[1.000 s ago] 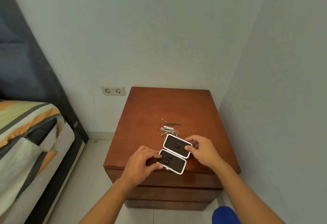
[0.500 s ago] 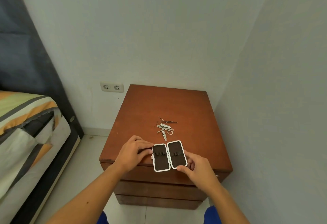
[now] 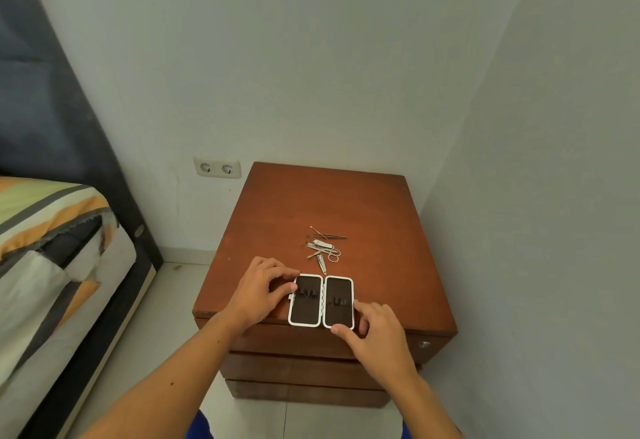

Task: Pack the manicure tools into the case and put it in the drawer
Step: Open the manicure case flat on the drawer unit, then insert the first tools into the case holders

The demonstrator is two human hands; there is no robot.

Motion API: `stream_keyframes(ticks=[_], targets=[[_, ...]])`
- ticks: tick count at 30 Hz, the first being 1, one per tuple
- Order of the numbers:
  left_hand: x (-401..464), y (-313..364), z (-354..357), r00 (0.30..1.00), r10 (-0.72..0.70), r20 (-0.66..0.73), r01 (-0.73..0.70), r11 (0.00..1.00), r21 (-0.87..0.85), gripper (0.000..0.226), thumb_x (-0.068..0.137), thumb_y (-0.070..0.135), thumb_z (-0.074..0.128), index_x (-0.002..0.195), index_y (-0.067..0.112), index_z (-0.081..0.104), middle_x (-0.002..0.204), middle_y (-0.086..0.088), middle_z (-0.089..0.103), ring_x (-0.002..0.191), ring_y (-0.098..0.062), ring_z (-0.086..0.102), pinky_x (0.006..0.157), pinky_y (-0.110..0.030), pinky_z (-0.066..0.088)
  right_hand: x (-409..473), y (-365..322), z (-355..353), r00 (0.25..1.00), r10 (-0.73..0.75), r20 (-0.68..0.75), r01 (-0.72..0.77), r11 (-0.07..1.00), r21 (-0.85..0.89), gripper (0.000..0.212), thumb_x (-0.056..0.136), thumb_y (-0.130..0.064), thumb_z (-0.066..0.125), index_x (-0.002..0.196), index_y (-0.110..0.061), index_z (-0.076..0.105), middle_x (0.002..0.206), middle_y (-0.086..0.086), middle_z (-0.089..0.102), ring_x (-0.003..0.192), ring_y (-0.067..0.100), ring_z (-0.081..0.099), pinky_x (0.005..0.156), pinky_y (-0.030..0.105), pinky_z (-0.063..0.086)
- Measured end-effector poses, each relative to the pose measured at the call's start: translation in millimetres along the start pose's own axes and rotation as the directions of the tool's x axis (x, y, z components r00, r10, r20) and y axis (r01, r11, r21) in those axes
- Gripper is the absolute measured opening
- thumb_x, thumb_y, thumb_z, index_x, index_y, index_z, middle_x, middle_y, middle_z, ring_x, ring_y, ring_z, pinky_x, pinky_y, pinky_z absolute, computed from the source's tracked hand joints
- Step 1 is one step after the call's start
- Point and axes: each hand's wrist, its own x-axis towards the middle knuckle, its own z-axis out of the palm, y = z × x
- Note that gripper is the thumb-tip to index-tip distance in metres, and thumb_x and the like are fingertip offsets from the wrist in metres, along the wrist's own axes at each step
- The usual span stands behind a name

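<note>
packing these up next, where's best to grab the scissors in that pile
Likely by the ring handles, pinched from above on the pile's right side. The scissors lie flat on the nightstand, tangled with the other tools; the loops stick out clear of them, while the blades run under the heap.

A brown wooden nightstand stands in the corner formed by the far wall and the right wall, both pale grey-blue. A white double socket is mounted low on the far wall, left of the nightstand. A bed with striped bedding occupies the left side, backed by a dark headboard. The floor has pale tiles.
</note>
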Motion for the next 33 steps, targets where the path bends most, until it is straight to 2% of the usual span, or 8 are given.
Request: stream_keyframes(ticks=[7,12,15,18,21,25,30,33], targets=[[-6,-1,1,1.0,0.002,-0.001,-0.002,1.0,0.003,0.032,0.104,0.044,0.063,0.134,0.035,0.069,0.12,0.02,0.063,0.122,-0.006,0.042,0.105,-0.031,0.044,2,2,-1,1.0,-0.007,0.007,0.006,1.0,0.029,0.062,0.086,-0.065,0.071,0.138,-0.033,0.06,0.081,-0.018,0.054,0.086,0.003,0.05,0.065,0.016,0.035],[-16,1,-7,0.994,0.061,0.089,-0.068,0.994,0.082,0.069,0.091,0.078,0.058,0.146,0.036,0.058,0.131,0.017,0.054,0.13,-0.004,0.036,0.108,-0.027,0.038,18,7,-5,0.995,0.037,-0.088,-0.026,0.992,0.121,0.04,0.087,-0.056,0.074,0.118,-0.031,0.071,0.076,-0.011,0.062,0.073,0.007,0.058,0.065,0.024,0.049],[-20,0,-7,0.991,0.071,0.113,-0.084,0.99,0.113,0.085,0.082,0.083,0.065,0.151,0.038,0.049,0.138,0.017,0.048,0.134,-0.002,0.032,0.11,-0.025,0.035,49,6,-2,0.993,0.001,-0.117,0.015,0.99,0.138,0.023,0.091,-0.041,0.075,0.109,-0.027,0.077,0.081,-0.014,0.064,0.078,0.007,0.06,0.075,0.035,0.055],[-19,-2,-5,0.995,0.06,0.084,-0.07,0.99,0.119,0.087,0.078,0.084,0.068,0.15,0.04,0.049,0.138,0.019,0.048,0.132,0.0,0.032,0.109,-0.025,0.037,85,-1,1,0.997,-0.057,-0.052,0.062,0.992,0.114,0.017,0.093,-0.03,0.076,0.11,-0.028,0.077,0.09,-0.015,0.066,0.085,0.008,0.06,0.082,0.035,0.054],[-17,-2,-1,0.997,0.063,0.048,-0.068,0.99,0.125,0.087,0.074,0.086,0.069,0.146,0.041,0.052,0.133,0.02,0.05,0.129,-0.001,0.035,0.108,-0.024,0.038,117,-6,5,0.991,-0.118,0.061,0.112,0.99,0.089,0.024,0.092,-0.023,0.077,0.115,-0.03,0.077,0.094,-0.012,0.066,0.086,0.01,0.06,0.084,0.032,0.051],[-15,-2,0,0.996,0.06,0.061,-0.069,0.986,0.149,0.087,0.073,0.085,0.069,0.148,0.045,0.049,0.131,0.02,0.047,0.129,-0.003,0.033,0.107,-0.024,0.037,144,-8,8,0.952,-0.157,0.263,0.152,0.988,0.041,0.035,0.094,-0.027,0.074,0.128,-0.037,0.07,0.097,-0.008,0.064,0.084,0.01,0.06,0.081,0.031,0.052],[-11,-4,-1,0.995,0.066,0.081,-0.078,0.985,0.152,0.088,0.072,0.086,0.07,0.148,0.046,0.05,0.126,0.021,0.045,0.127,-0.003,0.032,0.106,-0.024,0.033,157,-6,12,0.929,-0.191,0.315,0.205,0.979,-0.009,0.033,0.092,-0.033,0.077,0.125,-0.037,0.072,0.09,-0.005,0.061,0.076,0.01,0.056,0.074,0.032,0.05],[-10,-5,-1,0.994,0.062,0.085,-0.074,0.987,0.144,0.087,0.071,0.087,0.07,0.146,0.046,0.051,0.126,0.022,0.046,0.126,-0.003,0.032,0.104,-0.023,0.031,157,-6,11,0.94,-0.159,0.302,0.159,0.987,0.026,0.029,0.088,-0.034,0.082,0.115,-0.033,0.072,0.086,-0.005,0.065,0.071,0.009,0.055,0.069,0.029,0.046]])
